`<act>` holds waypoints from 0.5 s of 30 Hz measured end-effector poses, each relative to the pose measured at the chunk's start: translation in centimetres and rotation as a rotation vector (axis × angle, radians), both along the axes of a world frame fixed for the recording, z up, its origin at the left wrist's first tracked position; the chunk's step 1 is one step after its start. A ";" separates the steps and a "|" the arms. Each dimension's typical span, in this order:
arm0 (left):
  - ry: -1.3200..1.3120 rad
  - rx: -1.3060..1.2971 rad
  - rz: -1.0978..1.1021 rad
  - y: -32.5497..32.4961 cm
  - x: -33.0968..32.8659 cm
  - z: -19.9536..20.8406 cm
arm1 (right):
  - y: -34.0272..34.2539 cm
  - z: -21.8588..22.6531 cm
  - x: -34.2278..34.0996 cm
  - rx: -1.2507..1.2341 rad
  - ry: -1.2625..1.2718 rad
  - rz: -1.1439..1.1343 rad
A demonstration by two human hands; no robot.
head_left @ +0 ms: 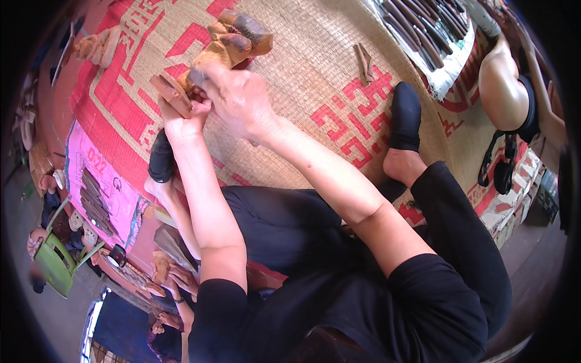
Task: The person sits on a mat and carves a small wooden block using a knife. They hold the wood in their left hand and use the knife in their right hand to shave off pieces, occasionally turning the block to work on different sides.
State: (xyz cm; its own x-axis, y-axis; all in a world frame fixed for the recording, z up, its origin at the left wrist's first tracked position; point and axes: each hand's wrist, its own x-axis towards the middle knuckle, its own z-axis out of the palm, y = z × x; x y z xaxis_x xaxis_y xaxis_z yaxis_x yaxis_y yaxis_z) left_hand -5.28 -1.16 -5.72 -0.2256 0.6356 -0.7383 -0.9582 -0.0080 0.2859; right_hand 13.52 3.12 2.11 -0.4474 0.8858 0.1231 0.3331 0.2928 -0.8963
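Observation:
A yellow-brown carved wooden piece (230, 45) with rounded, darker-stained lobes lies toward the far left of the mat, just beyond my hands. My right hand (242, 100) is closed at its near end, fingers curled down; part of the carving is hidden beneath them. My left hand (187, 121) is closer to me, palm turned up, with a flat reddish-brown strip (172, 94) held between thumb and fingers. That strip looks folded or slotted; its material is unclear. Both hands nearly meet beside the carving.
A red-and-straw woven mat (290, 66) spreads under my legs. Several dark-handled tools (423, 27) lie on white cloth at the far right. A folded brown strip (364, 62) rests mid-mat. At left are a pink sheet (124, 181) and green chair (54, 266). Other people sit at right and lower left.

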 end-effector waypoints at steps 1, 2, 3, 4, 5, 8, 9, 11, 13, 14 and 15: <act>-0.070 0.044 -0.007 -0.3 -0.2 -0.1 | 0.4 0.2 0.0 -0.012 0.061 -0.062; -0.039 0.064 -0.032 -0.5 -0.4 -0.3 | 0.9 0.3 0.0 -0.024 0.122 -0.123; -0.008 0.083 -0.056 -0.8 -0.6 -0.5 | 1.1 0.3 -0.1 -0.036 0.185 -0.184; 0.022 0.103 -0.084 -0.9 -0.4 -0.3 | 1.1 0.4 -0.4 -0.119 0.141 -0.171; 0.122 0.017 -0.061 0.2 1.1 1.1 | 1.1 -0.1 -1.0 -0.070 0.162 -0.190; 0.328 -0.084 0.067 1.6 5.2 5.0 | 0.4 -1.0 -2.9 0.018 0.172 -0.184; 0.366 -0.061 0.079 1.4 5.3 4.7 | 0.2 -1.1 -2.9 0.023 0.166 -0.158; 0.444 -0.011 0.106 1.0 5.4 4.4 | -0.1 -1.2 -2.9 0.036 0.157 -0.103; 0.394 -0.024 0.138 0.7 5.8 4.8 | -0.8 -1.4 -2.0 0.054 0.173 -0.045; 0.392 -0.064 0.139 0.9 6.1 5.3 | -1.0 -1.6 -1.5 0.077 0.177 -0.012; 0.390 -0.104 0.139 1.1 6.3 5.5 | -1.1 -1.9 -1.2 0.100 0.180 0.020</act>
State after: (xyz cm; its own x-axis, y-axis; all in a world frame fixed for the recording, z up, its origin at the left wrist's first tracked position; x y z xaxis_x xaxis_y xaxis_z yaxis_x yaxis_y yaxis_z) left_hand 1.01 -0.11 -0.19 -0.5789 0.5061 -0.6394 -0.7701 -0.0816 0.6327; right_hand 12.29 1.99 0.24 -0.4279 0.8563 0.2891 0.1634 0.3879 -0.9071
